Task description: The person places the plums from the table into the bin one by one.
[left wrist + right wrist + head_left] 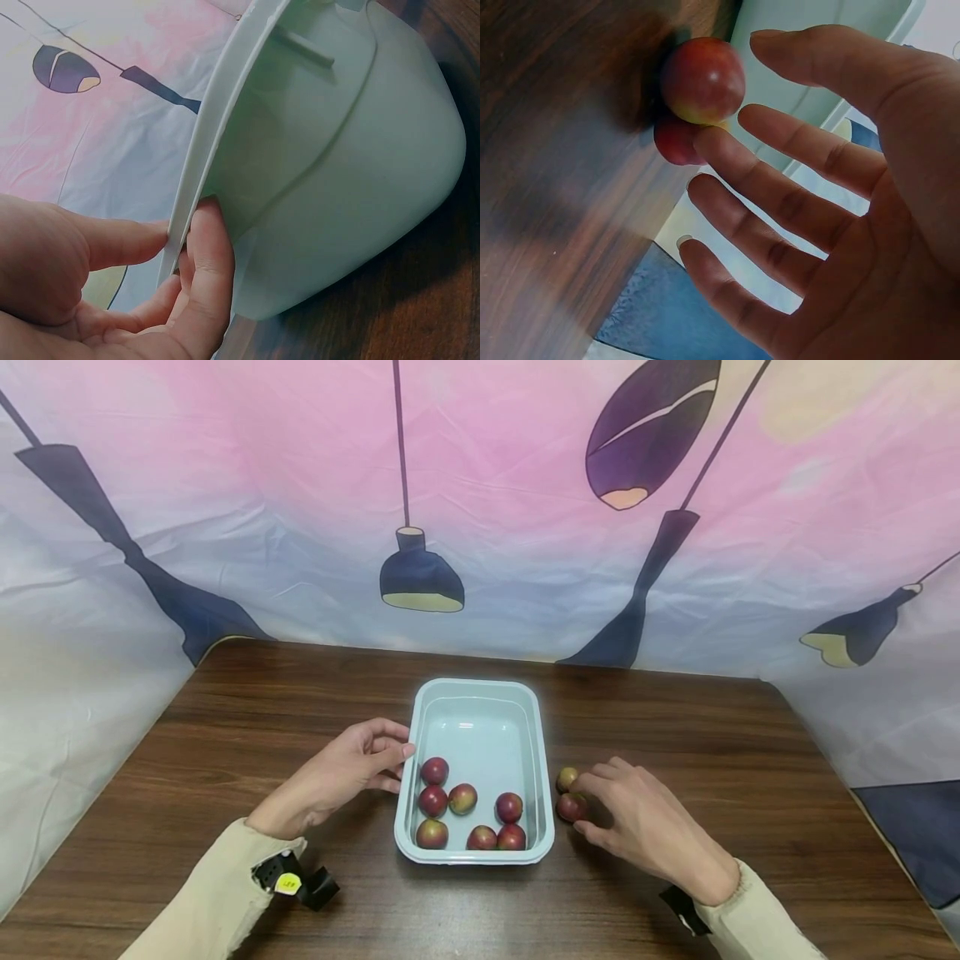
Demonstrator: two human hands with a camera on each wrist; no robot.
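Observation:
My left hand (pixel 356 768) pinches the left rim of a pale blue-green plastic basin (pixel 480 689). In the left wrist view, the thumb lies on one side of the rim (pixel 214 127) and the curled fingers on the other. Several red and yellow-green plums (pixel 462 798) lie in the near half of the basin. On the table just right of it sit two more, a dark red plum (pixel 570 807) and a yellower plum (pixel 566 779). Over these my right hand (pixel 648 827) reaches with spread, relaxed fingers; in the right wrist view its fingertips are right by the plums (pixel 703 81).
Beneath everything is a dark wooden table (pixel 300 693). A printed cloth (pixel 315 510) with lamp shapes hangs behind and at the sides of it. Black straps with small devices (pixel 288 872) sit at the cream sleeves.

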